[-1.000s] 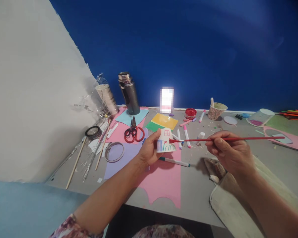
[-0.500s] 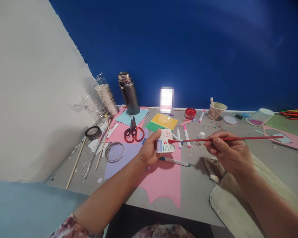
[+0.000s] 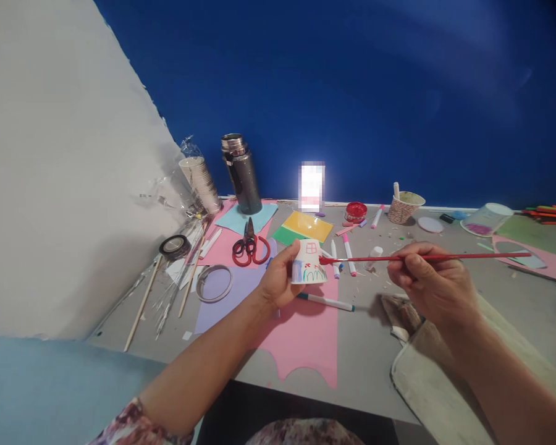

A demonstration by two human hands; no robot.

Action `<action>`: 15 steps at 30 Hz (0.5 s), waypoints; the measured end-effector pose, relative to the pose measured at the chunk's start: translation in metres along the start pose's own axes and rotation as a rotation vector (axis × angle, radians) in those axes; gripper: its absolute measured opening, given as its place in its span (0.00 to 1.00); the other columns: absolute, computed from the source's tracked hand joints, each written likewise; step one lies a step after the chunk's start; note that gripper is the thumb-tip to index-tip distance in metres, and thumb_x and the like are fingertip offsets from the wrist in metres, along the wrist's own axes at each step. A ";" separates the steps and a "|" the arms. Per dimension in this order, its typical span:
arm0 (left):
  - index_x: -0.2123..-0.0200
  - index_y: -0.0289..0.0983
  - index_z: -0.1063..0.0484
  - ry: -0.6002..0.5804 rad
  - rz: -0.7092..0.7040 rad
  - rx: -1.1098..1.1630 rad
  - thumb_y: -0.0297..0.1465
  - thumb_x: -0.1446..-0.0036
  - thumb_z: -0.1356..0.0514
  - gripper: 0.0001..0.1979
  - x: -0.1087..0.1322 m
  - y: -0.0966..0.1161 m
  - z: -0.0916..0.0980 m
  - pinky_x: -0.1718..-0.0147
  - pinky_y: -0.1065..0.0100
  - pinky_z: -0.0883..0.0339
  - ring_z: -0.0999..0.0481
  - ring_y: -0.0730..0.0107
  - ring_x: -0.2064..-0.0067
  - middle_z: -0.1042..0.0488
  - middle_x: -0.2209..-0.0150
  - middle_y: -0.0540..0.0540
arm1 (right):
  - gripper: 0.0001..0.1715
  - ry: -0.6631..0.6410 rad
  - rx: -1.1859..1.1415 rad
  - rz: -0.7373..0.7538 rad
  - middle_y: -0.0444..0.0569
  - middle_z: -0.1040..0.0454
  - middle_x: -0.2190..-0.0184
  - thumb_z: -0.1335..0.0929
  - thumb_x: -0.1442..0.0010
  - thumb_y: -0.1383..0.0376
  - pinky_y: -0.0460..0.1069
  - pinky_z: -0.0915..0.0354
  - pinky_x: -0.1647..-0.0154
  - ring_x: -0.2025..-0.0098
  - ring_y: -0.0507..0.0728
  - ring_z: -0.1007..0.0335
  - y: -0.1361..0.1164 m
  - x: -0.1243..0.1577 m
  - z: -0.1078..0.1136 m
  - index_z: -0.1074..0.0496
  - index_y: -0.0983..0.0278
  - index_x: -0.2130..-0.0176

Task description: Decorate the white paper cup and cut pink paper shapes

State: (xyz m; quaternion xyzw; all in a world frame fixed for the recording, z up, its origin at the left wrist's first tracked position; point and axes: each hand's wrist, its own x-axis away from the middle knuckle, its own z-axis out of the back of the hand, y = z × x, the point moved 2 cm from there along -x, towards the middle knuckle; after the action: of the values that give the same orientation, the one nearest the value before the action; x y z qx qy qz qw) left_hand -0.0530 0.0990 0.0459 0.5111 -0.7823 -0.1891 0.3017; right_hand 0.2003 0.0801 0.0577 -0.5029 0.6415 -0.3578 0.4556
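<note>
My left hand (image 3: 280, 276) is closed around a white paper cup (image 3: 311, 262), held upside down above the table. The cup bears a pink window drawing, green grass-like strokes, a blue patch and small red marks. Between the fingers of my right hand (image 3: 429, 278) is a long red paintbrush (image 3: 472, 256), held nearly level. Its red-coated tip meets the right side of the cup. Beneath the cup, a green-tipped marker (image 3: 328, 302) lies across pink paper (image 3: 306, 346). An open red paint jar (image 3: 356, 212) stands farther back.
Red-handled scissors (image 3: 249, 246), a tape roll (image 3: 214, 283) and black tape (image 3: 173, 247) lie to the left. Behind them stand a dark flask (image 3: 243, 179) and stacked paper cups (image 3: 200, 184). A patterned cup (image 3: 404, 208) is at the back right; a pale cloth-like item (image 3: 426, 371) lies under my right forearm.
My right hand has shifted slightly right with the paintbrush. The brush tip has moved from the front of the cup to its right side. My left hand is nearly still.
</note>
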 end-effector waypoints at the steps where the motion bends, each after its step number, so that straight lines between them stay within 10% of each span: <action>1: 0.54 0.28 0.22 0.000 0.001 -0.003 0.35 0.31 0.40 0.14 0.000 0.000 0.000 0.57 0.53 0.21 0.17 0.58 0.62 0.18 0.62 0.38 | 0.15 0.008 -0.008 0.006 0.45 0.20 0.77 0.18 0.48 0.54 0.45 0.37 0.78 0.80 0.48 0.35 -0.001 0.000 0.000 0.19 0.59 0.68; 15: 0.52 0.29 0.23 -0.023 0.027 -0.009 0.37 0.32 0.40 0.16 -0.002 -0.004 0.004 0.57 0.55 0.22 0.17 0.57 0.61 0.18 0.59 0.36 | 0.16 0.074 -0.026 0.025 0.45 0.20 0.76 0.20 0.43 0.54 0.46 0.37 0.78 0.83 0.47 0.40 -0.002 0.001 -0.005 0.24 0.60 0.70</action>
State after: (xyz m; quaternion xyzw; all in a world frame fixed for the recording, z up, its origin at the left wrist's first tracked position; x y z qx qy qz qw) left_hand -0.0524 0.0990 0.0406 0.4968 -0.7917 -0.1945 0.2976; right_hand 0.1959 0.0786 0.0614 -0.4870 0.6689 -0.3620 0.4293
